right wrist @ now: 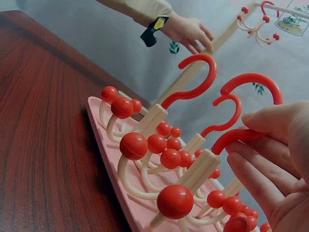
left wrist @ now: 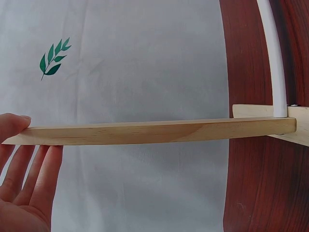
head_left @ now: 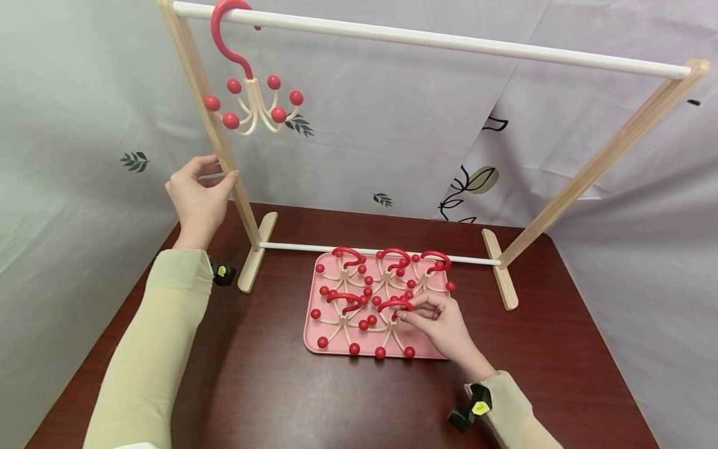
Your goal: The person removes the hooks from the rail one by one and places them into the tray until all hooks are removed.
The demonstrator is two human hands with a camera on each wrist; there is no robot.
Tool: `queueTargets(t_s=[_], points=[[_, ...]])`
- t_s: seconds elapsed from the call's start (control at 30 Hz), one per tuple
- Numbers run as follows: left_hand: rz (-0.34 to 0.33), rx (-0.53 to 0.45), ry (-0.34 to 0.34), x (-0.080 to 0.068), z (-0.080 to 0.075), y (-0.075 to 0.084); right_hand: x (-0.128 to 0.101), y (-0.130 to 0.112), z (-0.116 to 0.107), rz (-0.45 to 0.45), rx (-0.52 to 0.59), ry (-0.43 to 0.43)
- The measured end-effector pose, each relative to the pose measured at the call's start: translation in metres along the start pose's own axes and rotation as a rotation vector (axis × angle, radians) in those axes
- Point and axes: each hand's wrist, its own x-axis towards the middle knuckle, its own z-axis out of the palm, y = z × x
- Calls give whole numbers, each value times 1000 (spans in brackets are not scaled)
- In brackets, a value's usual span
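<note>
My left hand [head_left: 215, 176] holds the left wooden post [head_left: 224, 156] of a clothes rack; in the left wrist view the thumb lies on the post [left wrist: 154, 131] with the left hand's [left wrist: 34, 137] straight fingers on its other side. One red-hooked hanger [head_left: 252, 103] with cream arms and red balls hangs at the left end of the white rail [head_left: 449, 42]. Several more hangers lie on a pink tray [head_left: 314, 340]. My right hand [head_left: 405, 312] pinches the red hook of the front right hanger [head_left: 392, 327]; the right wrist view shows the right hand [right wrist: 239, 134] with thumb over that hook.
The rack stands on a dark red wooden table [head_left: 252, 386] on two wooden feet [head_left: 502, 274] joined by a white lower bar [head_left: 303, 247] just behind the tray. A pale printed cloth [head_left: 392, 137] hangs close behind and to both sides.
</note>
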Motion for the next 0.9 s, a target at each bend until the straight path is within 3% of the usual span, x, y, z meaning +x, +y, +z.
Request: queueTargets(t_s=[0.67,0.9], points=[[16,8,8,-1,1,0,-6,7,-3,63,-17,54],[18,6,12,-1,1,-2,-6,-1,-8,2,23,51]])
